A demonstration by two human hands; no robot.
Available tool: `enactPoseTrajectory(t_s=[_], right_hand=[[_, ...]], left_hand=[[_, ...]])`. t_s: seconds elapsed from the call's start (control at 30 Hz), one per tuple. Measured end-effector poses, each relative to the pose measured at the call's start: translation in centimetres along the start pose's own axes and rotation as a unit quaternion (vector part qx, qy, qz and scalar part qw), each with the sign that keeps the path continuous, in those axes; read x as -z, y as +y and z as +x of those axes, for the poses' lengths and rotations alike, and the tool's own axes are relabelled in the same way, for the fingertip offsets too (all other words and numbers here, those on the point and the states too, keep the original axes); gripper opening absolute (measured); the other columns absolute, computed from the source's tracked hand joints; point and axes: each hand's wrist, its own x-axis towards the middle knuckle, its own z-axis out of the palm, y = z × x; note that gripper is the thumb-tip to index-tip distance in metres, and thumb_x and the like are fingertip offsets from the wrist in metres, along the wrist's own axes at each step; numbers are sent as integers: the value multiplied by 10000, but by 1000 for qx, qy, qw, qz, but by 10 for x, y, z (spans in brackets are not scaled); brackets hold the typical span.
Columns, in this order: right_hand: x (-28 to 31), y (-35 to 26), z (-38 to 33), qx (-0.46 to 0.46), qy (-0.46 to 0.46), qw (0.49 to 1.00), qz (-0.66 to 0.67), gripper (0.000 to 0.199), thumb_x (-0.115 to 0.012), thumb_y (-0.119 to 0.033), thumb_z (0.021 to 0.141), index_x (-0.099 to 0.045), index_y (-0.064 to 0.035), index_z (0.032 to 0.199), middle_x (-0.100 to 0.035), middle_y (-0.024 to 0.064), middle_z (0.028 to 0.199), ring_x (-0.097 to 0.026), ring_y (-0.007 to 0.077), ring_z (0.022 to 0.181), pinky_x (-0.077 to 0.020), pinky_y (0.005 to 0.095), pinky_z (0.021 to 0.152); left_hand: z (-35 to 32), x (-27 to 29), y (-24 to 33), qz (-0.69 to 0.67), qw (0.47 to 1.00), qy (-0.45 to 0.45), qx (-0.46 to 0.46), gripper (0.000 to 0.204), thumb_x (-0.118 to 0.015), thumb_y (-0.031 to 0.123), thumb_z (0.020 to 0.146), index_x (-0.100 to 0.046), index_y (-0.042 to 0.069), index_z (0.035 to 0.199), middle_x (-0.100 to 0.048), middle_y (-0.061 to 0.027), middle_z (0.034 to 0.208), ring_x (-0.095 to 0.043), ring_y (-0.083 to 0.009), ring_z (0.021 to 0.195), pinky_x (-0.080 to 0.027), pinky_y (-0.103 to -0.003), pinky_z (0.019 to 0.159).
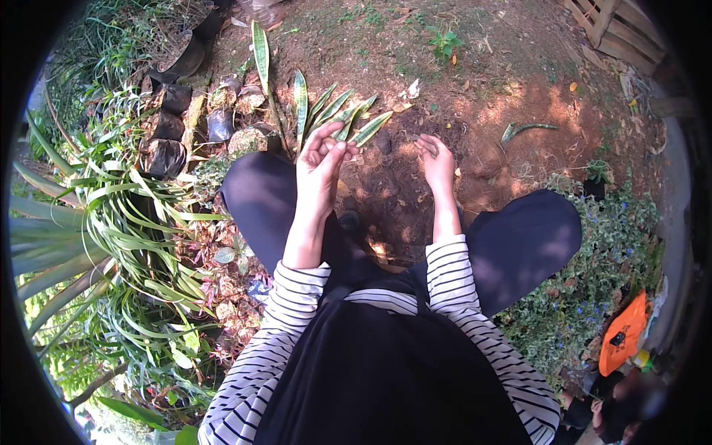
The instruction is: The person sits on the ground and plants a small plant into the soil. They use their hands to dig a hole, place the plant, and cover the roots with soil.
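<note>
Left hand [320, 167], just left of frame centre: fingers pinched shut around the lower ends of a bunch of snake-plant leaves [348, 119]. Grip sits at the base of the bunch, thumb and fingertips closed over it.

Leaves fan up and to the right from that grip, toward the upper middle of the frame. Long axis of the bunch runs lower left to upper right; tips point away from the body. Leaves are green with pale yellow edges.

Right hand [437, 159], right of centre: open, fingers loosely curled, holding nothing. It hangs apart from the bunch, at about the same height as the left hand. Leaf tips lie up and to the left of it.

The left hand is the one in contact; the right is near, not touching.

Beyond the hands: bare reddish soil [475, 81] under both. One loose leaf [526, 130] lies flat on it, right of the right hand, well apart. Black nursery bags [167, 126] stand at upper left.
</note>
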Motion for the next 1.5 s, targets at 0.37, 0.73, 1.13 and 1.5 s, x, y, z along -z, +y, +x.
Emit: enactPoseTrajectory(t_s=[0.37, 0.73, 1.13, 1.5], right_hand=[[11, -42, -23, 60, -75, 978, -187, 184, -581, -146, 851, -651, -24, 970, -659, 141, 946, -633, 229, 912, -468, 295, 800], [148, -177, -73, 146, 135, 941, -274, 195, -496, -60, 899, -590, 30, 1044, -635, 100, 1019, -595, 162, 954, -457, 276, 841], [161, -182, -70, 184, 149, 838, -491, 160, -521, -41, 865, -608, 4, 991, -639, 112, 938, -620, 199, 862, -483, 297, 766], [144, -179, -47, 166, 154, 827, -514, 159, -544, -68, 839, -625, -55, 975, -646, 101, 964, -615, 265, 900, -465, 328, 778]], left_hand=[[-28, 58, 7, 304, 947, 103, 29, 167, -587, 27, 813, -569, -8, 976, -591, -21, 789, -566, -88, 740, -454, -214, 721], [5, 164, -132, 575, 785, 26, 228, 457, -635, 267, 750, -558, 21, 1127, -512, -258, 1157, -455, -351, 1153, -370, -375, 977], [88, 265, -190, 697, 647, 71, 301, 492, -591, 298, 725, -575, -8, 1110, -310, -254, 1322, -328, -414, 1190, -312, -420, 1010], [86, 294, -206, 696, 648, 58, 303, 491, -621, 335, 715, -594, 56, 1119, -382, -220, 1302, -335, -377, 1194, -290, -405, 1019]])
